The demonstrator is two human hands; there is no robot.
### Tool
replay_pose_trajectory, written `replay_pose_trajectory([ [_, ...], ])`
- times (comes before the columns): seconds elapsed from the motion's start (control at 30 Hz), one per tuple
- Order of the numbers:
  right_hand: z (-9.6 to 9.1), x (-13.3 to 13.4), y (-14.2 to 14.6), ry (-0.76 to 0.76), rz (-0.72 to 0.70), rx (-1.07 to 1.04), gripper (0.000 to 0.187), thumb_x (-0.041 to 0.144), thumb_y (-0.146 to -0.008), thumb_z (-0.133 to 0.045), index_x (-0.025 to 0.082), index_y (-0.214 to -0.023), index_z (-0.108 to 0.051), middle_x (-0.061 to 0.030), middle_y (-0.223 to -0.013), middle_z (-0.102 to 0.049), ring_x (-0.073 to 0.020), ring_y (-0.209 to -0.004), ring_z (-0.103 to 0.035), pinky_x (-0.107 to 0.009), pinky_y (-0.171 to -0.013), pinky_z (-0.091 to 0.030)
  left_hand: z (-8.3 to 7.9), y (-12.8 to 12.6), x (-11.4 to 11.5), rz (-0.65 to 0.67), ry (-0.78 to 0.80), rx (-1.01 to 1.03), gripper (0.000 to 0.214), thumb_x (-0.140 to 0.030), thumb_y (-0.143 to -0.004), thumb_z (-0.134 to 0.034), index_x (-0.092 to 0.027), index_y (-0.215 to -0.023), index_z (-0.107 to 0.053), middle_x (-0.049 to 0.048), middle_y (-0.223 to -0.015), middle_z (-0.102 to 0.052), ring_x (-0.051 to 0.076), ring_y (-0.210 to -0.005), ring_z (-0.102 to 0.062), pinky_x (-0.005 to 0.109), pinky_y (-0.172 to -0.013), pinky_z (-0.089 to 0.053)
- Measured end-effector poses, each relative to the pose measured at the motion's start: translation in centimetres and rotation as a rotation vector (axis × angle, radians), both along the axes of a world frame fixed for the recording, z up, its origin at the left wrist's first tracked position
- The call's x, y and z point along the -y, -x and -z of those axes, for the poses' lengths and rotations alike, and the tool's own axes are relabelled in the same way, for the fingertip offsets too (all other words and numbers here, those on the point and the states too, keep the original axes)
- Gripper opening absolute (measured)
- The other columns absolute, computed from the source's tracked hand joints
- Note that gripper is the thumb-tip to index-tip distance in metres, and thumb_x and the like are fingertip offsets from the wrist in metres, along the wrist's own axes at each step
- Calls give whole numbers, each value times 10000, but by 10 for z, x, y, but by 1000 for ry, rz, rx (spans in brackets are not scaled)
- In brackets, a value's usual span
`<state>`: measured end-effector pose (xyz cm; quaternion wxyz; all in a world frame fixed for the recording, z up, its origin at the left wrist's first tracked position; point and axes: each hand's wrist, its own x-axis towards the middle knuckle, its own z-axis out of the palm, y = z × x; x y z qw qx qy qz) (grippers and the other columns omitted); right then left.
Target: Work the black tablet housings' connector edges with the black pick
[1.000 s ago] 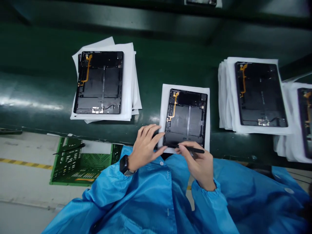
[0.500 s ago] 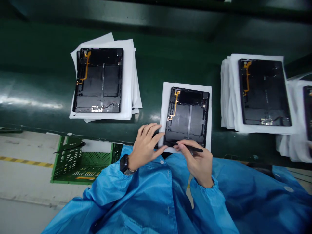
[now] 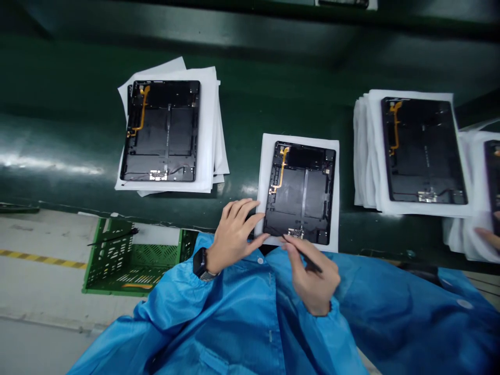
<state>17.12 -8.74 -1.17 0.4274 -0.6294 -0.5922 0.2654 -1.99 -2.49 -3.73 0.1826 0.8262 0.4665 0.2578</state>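
Casing lies at the counter's near edge; my right grip, now lower, pinches a black tool, leaving the circuit board accessible; my left grip splays empty alongside.

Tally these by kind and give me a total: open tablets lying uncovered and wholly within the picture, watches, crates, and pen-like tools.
Open tablets: 3 (left tablet, middle tablet, right tablet)
Watches: 1 (black watch)
Crates: 1 (green crate)
Pen-like tools: 1 (dark tool)
Total: 6
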Motion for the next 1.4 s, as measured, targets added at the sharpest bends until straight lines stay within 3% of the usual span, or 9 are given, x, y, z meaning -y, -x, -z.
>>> replay_pose_trajectory([
  [0.13, 21, 23, 15, -212, -14, 107, 458, 68, -886, -693, 318, -1269, -725, -45, -1064, -813, -280, -901, -791, -428, -775, -662, 0, 0, 0, -2, -1, 0, 341, -396, -958, -651, -204, -1239, -627, 141, -1414, -616, 318, -1365, -509, 503, -1114, -387],
  [0.27, 33, 30, 19, -242, 39, 99, 530, 35, -876, -684, 329, -1317, -696, -53, -1076, -808, -279, -888, -788, -427, -720, -658, 0, -1, 0, -2, -4, -4, 359, -397, -949, -669, -194, -1242, -623, 139, -1406, -621, 316, -1355, -514, 494, -1115, -392],
  [0.83, 35, 20, 17, -328, 16, 109, 496, -52, -839, -700, 226, -1249, -737, -68, -1027, -806, -240, -911, -780, -378, -800, -654, 0, -2, 0, 4, -22, -2, 368, -393, -959, -664, -192, -1263, -610, 141, -1399, -621, 314, -1356, -510, 496, -1113, -399],
  [1.13, 29, 21, 12, -297, 18, 95, 473, -50, -850, -683, 236, -1222, -746, -54, -1010, -807, -235, -864, -781, -378, -777, -651, 0, -2, 0, 1, -33, -7, 362, -393, -956, -668, -187, -1250, -617, 138, -1395, -625, 313, -1346, -519, 488, -1112, -398],
  [1.4, 36, 18, 12, -319, -15, 113, 470, 0, -879, -679, 253, -1272, -726, -65, -1030, -808, -256, -913, -783, -395, -779, -657, 0, -3, 0, -2, -31, -12, 361, -397, -955, -671, -191, -1247, -619, 136, -1400, -625, 308, -1347, -518, 488, -1114, -400],
])
